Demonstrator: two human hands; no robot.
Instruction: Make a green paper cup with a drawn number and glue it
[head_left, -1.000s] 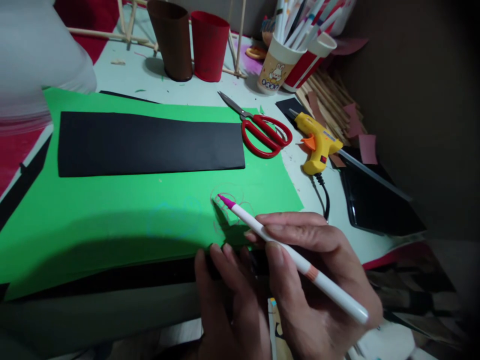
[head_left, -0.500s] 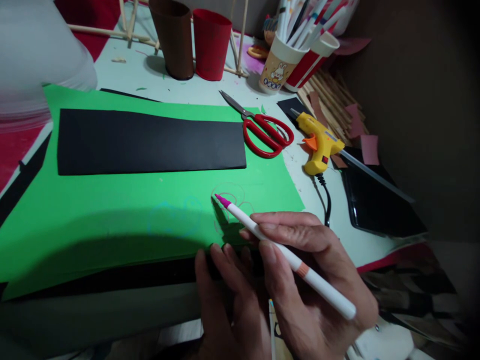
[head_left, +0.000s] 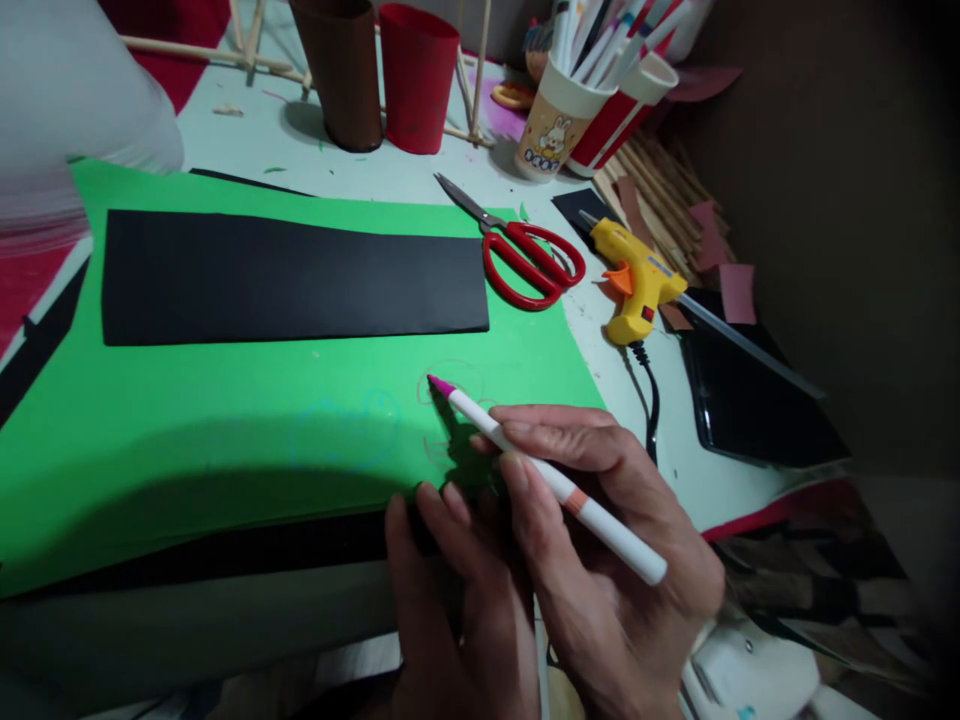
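My right hand (head_left: 600, 520) grips a white felt-tip marker (head_left: 517, 445) with a magenta tip and an orange band. Its tip meets the green sheet (head_left: 225, 410) at a faint reddish outline of rounded loops (head_left: 457, 365). To the left of that, pale blue scribbled lines (head_left: 345, 425) show on the same sheet. My left hand (head_left: 457, 590) rests at the sheet's near edge, its fingers extended and spread on the edge. A black strip (head_left: 292, 280) lies across the green sheet, with red-handled scissors (head_left: 525, 250) at its right end.
A yellow glue gun (head_left: 637, 280) with a cord lies at right, near a black phone-like slab (head_left: 757, 400). Behind stand a brown cup (head_left: 345, 80), a red cup (head_left: 420, 85) and a bunny-print cup (head_left: 555, 125) of markers. Wooden sticks (head_left: 667, 200) lie at the back right.
My right hand and the marker have shifted slightly left and up, with the tip moving along the reddish outline. The whole view has moved a little. My left hand stays at the edge.
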